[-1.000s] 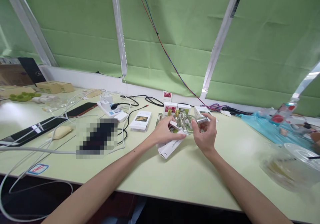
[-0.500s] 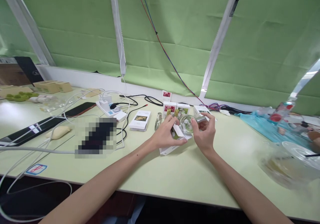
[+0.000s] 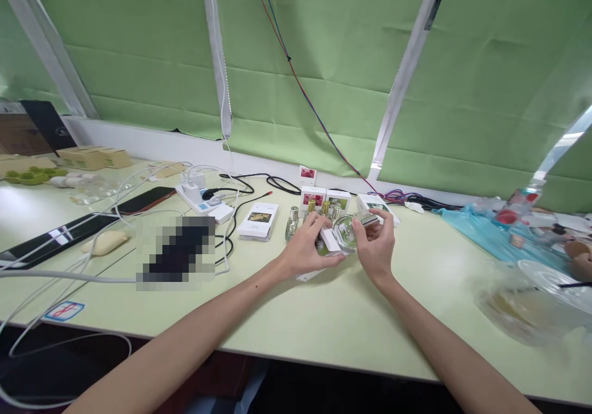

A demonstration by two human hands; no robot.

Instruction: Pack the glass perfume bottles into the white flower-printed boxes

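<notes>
At the centre of the frame, the right hand is gripping a round bottle of clear, glossy glass — its cap is shining like polished metal. The left hand is pinching a small carton of smooth white cardboard. The table beneath is looking like matt, pale green laminate. Across the top, blinds of dull green cloth are hanging. At left, a power strip is showing white, slightly glossy plastic; at lower right, a bag of clear crinkled film is catching light.
</notes>
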